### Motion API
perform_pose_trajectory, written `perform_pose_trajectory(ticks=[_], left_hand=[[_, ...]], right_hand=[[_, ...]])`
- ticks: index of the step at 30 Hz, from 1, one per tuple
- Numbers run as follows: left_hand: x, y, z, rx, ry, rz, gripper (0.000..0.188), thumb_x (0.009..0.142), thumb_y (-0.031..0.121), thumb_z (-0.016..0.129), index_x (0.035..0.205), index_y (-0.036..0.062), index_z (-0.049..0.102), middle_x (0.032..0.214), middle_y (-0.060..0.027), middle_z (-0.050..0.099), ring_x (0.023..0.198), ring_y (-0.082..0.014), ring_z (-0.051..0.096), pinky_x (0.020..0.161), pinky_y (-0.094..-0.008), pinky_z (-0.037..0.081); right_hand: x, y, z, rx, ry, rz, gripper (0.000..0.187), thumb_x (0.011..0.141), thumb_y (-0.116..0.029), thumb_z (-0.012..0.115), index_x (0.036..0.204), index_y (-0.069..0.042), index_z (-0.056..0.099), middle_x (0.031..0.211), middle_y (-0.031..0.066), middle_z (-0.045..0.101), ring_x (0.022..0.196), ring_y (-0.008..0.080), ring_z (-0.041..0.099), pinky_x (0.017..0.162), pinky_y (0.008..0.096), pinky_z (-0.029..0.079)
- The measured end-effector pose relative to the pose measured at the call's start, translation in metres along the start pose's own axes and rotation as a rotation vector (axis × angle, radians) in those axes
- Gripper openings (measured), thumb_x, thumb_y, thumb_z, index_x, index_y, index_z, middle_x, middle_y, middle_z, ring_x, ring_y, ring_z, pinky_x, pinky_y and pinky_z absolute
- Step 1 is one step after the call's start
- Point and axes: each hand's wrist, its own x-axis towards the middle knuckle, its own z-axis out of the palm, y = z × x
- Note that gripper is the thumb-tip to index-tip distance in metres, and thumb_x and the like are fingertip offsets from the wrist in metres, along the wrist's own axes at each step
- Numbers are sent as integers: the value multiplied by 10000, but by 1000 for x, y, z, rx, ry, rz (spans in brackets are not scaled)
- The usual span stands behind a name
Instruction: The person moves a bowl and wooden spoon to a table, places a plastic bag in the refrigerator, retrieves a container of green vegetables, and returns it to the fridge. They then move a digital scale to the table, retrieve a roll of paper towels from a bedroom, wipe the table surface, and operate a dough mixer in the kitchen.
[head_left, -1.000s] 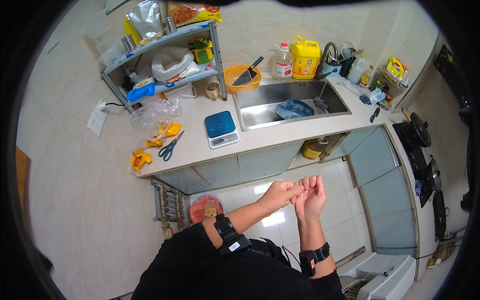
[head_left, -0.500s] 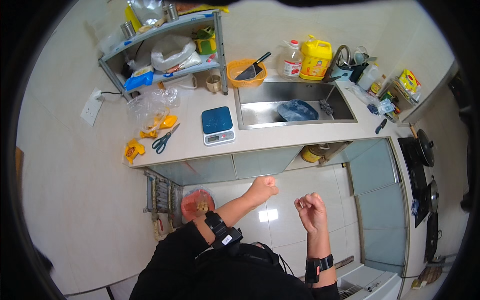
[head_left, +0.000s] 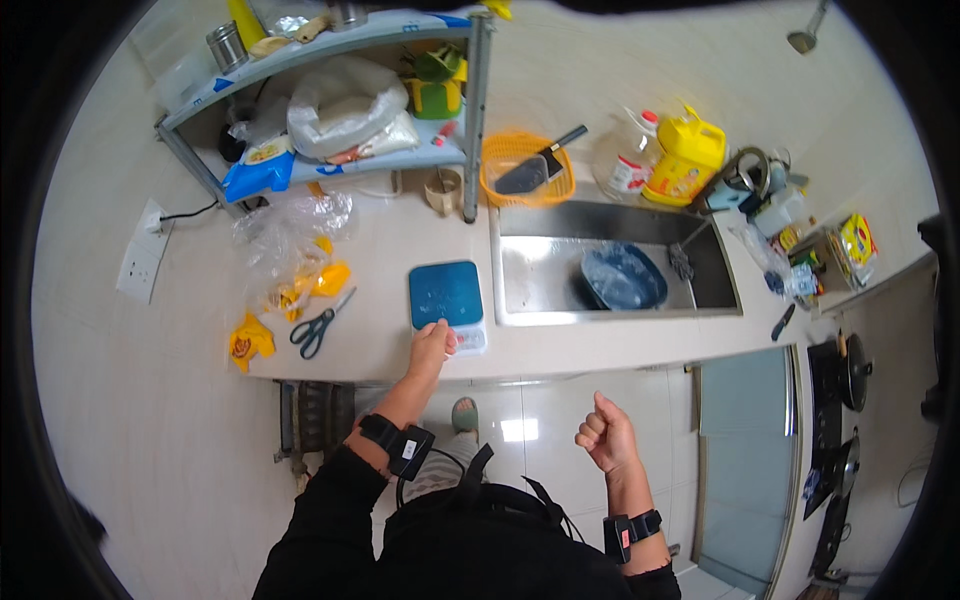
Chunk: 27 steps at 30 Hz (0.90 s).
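My left hand [head_left: 432,350] is over the front edge of a kitchen scale [head_left: 446,296], covering part of its white display panel; whether it touches cannot be seen. Its fingers are curled in, with nothing visible in them. The scale has a teal top dusted with white. Out in front of my body, above the floor, my right hand [head_left: 608,437] is held in a loose fist, thumb up and nothing showing in it. Dark-handled scissors [head_left: 313,333] lie on the counter left of the scale, beside crumpled yellow packaging [head_left: 252,341].
Right of the scale, a steel sink [head_left: 530,318] holds a dark blue basin [head_left: 625,277]. Behind stand an orange basket [head_left: 492,190] with a cleaver [head_left: 523,176], and a yellow jug [head_left: 686,158]. A metal shelf [head_left: 478,120] rises at back left. A knife [head_left: 783,322] lies far right.
I have come closer to the counter. My left hand has moved forward and left to the scale's front. The right hand stays off the counter, its fingers still curled.
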Motion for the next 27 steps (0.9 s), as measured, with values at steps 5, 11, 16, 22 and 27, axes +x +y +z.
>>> perform_pose_trajectory(ticks=[5,11,16,22,27], left_hand=[[74,11,-28,261,241,138,370,830,146,580,1144,-39,516,1073,-205,572,965,-277,570,815,-340,454],[102,14,-28,505,157,116,572,807,129,599,1296,-55,369,1282,-261,439,1182,-366,446,1011,-378,344],[101,15,-23,676,217,161,537,783,142,600,1257,-38,422,1247,-252,457,1156,-383,449,991,-403,365],[147,48,-10,613,324,335,369,773,146,603,1111,8,552,1045,-216,586,979,-369,556,871,-379,444],[211,87,27,-112,146,-47,320,832,144,583,1133,46,537,1000,-99,596,862,-264,610,727,-337,513]], right_hand=[[73,-18,62,-204,17,73,404,902,-293,549,603,-150,316,495,-33,244,422,96,217,431,262,250],[124,-27,96,-394,-36,159,357,901,-286,552,627,-131,383,517,-17,323,435,106,290,455,264,336],[157,-54,97,-485,-15,167,381,906,-287,536,610,-155,335,524,-39,267,451,99,256,475,266,332],[230,-117,104,-802,-18,-35,281,917,-279,483,815,-46,600,585,-1,488,480,88,427,459,221,376],[297,-157,113,-1077,8,-285,323,906,-279,477,978,-6,635,631,44,558,546,105,491,514,247,422]])
